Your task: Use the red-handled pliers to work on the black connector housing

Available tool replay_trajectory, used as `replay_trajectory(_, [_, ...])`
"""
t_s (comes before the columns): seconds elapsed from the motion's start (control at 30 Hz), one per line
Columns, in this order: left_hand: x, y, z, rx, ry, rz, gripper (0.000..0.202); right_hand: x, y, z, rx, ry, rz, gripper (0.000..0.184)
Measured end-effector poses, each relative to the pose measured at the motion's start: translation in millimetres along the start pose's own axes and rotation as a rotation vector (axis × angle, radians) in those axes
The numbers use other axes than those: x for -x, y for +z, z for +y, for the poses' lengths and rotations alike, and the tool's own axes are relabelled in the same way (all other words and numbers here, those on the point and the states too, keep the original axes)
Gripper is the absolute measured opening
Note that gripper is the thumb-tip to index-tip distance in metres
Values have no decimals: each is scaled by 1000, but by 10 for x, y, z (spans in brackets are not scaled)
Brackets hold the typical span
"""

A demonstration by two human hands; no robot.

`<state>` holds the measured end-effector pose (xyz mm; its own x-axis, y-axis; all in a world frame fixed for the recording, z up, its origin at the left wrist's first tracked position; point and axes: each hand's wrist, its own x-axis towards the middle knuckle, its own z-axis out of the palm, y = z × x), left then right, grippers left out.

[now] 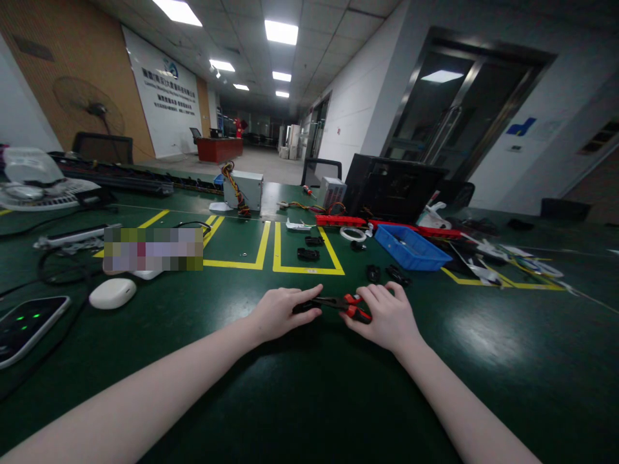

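Observation:
My right hand (pixel 389 314) is closed around the red-and-black handles of a pair of pliers (pixel 356 313). The dark jaws point left, towards my left hand (pixel 285 312). Between the left thumb and forefinger is a small black item (pixel 305 308), right at the jaw tips; its kind is mostly hidden by the fingers. Both hands are low over the dark green table (pixel 309 386). Just beyond the right hand lie two black cable bundles, one (pixel 373 274) beside the other (pixel 398 276). Two more black bundles (pixel 308 254) lie inside a yellow taped square.
A blue tray (pixel 411 248) stands behind my right hand, near a red power strip (pixel 341 221) and a white cable coil (pixel 353 233). A power supply box (pixel 244 191) and a monitor (pixel 394 190) are farther back. At left are a white case (pixel 113 294) and a phone-like device (pixel 31 328).

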<state>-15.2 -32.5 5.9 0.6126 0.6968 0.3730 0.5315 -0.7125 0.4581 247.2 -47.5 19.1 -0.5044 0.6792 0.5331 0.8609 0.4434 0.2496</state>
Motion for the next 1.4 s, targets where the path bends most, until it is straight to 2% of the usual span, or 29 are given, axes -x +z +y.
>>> replay_trajectory(0.3, [-11, -8, 5, 43, -56, 7, 53, -5, 7, -14, -33, 8, 8, 38])
replay_trajectory(0.63, [-18, 11, -5, 43, -45, 25, 44, 6, 32, 7, -113, 1, -32, 35])
replay_trajectory(0.9, [-27, 4, -15, -20, -63, -14, 52, 0, 16, 11, -72, 18, -32, 39])
replay_trajectory(1.03, [-32, 4, -14, -53, -71, -44, 47, 3, 32, 26, -17, 19, -47, 32])
replay_trajectory(1.2, [-26, -20, 1, 4, -36, -65, 42, 20, 60, 48, -26, 5, -65, 32])
replay_trajectory(1.4, [-16, -51, 8, 107, -26, -59, 40, 52, 67, 58, -67, 9, -26, 36])
